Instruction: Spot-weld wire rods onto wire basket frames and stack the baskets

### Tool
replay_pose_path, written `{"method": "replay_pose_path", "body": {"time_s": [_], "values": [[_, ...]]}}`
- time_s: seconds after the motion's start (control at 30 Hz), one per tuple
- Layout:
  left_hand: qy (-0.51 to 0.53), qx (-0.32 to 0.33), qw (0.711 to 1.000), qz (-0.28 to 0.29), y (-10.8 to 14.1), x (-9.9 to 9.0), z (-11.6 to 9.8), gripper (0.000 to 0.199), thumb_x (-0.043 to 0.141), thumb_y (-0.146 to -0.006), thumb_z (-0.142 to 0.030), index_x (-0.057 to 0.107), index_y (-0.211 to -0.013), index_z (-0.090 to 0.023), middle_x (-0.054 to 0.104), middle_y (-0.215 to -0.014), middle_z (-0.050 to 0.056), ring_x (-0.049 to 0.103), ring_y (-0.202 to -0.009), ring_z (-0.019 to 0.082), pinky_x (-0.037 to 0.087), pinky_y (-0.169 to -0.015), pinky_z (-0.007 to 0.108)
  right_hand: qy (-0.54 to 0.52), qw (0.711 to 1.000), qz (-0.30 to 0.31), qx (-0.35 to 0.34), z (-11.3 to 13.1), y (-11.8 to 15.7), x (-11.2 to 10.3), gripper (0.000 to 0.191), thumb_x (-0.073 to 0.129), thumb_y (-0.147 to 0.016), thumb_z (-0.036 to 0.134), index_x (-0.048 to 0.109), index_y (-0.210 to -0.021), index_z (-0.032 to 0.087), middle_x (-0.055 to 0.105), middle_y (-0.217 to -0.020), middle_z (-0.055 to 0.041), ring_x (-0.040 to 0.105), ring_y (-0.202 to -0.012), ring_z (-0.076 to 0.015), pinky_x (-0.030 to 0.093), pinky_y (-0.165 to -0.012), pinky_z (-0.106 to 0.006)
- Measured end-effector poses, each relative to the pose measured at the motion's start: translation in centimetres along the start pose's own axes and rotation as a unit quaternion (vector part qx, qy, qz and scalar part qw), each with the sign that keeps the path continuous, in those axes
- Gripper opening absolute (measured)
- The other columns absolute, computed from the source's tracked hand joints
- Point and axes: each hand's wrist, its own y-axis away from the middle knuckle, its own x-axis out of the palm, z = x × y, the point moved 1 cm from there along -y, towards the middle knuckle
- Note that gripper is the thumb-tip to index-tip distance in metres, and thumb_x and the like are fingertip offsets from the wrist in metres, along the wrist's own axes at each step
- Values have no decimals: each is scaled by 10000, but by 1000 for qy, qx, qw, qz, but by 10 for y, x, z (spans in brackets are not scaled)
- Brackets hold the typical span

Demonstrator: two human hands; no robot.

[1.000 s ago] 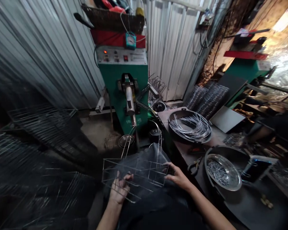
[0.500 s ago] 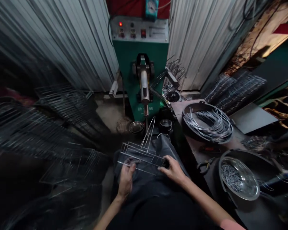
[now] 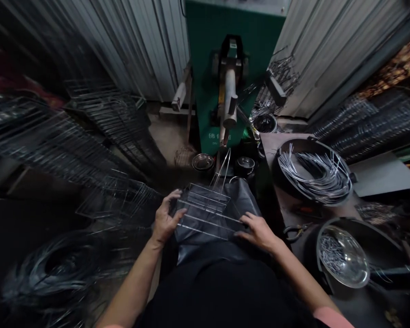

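Observation:
A wire rack (image 3: 208, 222) of thin parallel metal rods lies over my lap, on a dark apron (image 3: 244, 197). Its narrow pointed end (image 3: 222, 171) reaches forward to just below the tip of the green machine's arm (image 3: 229, 98). My right hand (image 3: 258, 231) grips the rack's right end between thumb and fingers. At the left end is my left hand (image 3: 166, 217), thumb and fingers apart around the rod ends; the thumb is close to the rods, and whether it touches them is unclear.
On the right bench, a round black pan (image 3: 314, 171) holds curved wires, and a metal bowl (image 3: 343, 257) holds short pieces. Pliers (image 3: 295, 231) lie beside it. Stacked wire racks (image 3: 112, 118) stand left, above a wire coil (image 3: 58, 264). Small bowls (image 3: 203, 161) sit below the machine.
My left hand has moved left from under the rods to the rack's left end, its fingers now apart. My right hand stays at the right end. The head view has tilted down.

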Motion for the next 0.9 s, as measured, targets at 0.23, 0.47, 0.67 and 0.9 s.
{"method": "replay_pose_path", "body": {"time_s": [0.23, 0.47, 0.67, 0.9], "values": [[2, 5, 992, 125, 10, 8, 13, 254, 809, -474, -251, 595, -605, -207, 598, -645, 18, 592, -730, 188, 341, -1019, 486, -350, 928, -93, 88, 18, -40, -36, 419, 618, -733, 460, 594, -1048, 186, 616, -829, -24, 577, -751, -158, 463, -730, -296], [-45, 82, 976, 198, 8, 10, 6, 201, 781, -550, -269, 586, -527, -225, 545, -549, -5, 541, -594, 166, 349, -1027, 498, -546, 834, 12, 74, 67, -93, -22, 386, 724, -640, 483, 634, -818, 153, 537, -643, 20, 501, -578, -80, 443, -591, -216], [-86, 119, 950, 277, 6, 3, 11, 234, 724, -634, -247, 538, -496, -217, 474, -520, -18, 509, -578, 147, 368, -1020, 480, -570, 816, 64, 68, 62, -85, -19, 362, 691, -694, 499, 604, -748, 152, 408, -557, 53, 391, -508, -65, 427, -553, -224], [-152, 189, 906, 348, 6, 6, 18, 288, 595, -780, -285, 467, -542, -187, 438, -544, -40, 453, -564, 110, 362, -1028, 456, -579, 811, 52, 63, 38, -71, -16, 339, 667, -734, 481, 619, -793, 151, 388, -581, 48, 405, -551, -81, 422, -603, -250]]}}
